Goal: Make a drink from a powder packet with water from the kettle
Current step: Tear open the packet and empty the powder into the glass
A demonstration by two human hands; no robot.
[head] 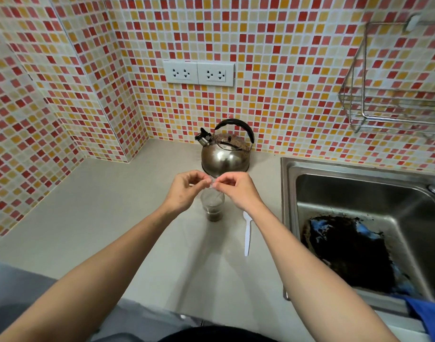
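A clear plastic cup [213,208] stands on the counter with dark powder at its bottom. Just above its rim, my left hand [186,190] and my right hand [236,187] pinch a small clear packet [213,184] between their fingertips; most of the packet is hidden by my fingers. Behind the cup, against the tiled wall, sits a steel kettle [225,154] with a black handle and its spout to the left. A white plastic spoon [247,233] lies on the counter to the right of the cup.
A steel sink [359,193] with a dark patch and blue cloth in its basin lies to the right. A wire rack [394,104] hangs on the wall above it. Two wall sockets [199,73] sit above the kettle. Grey counter [100,218] spreads left.
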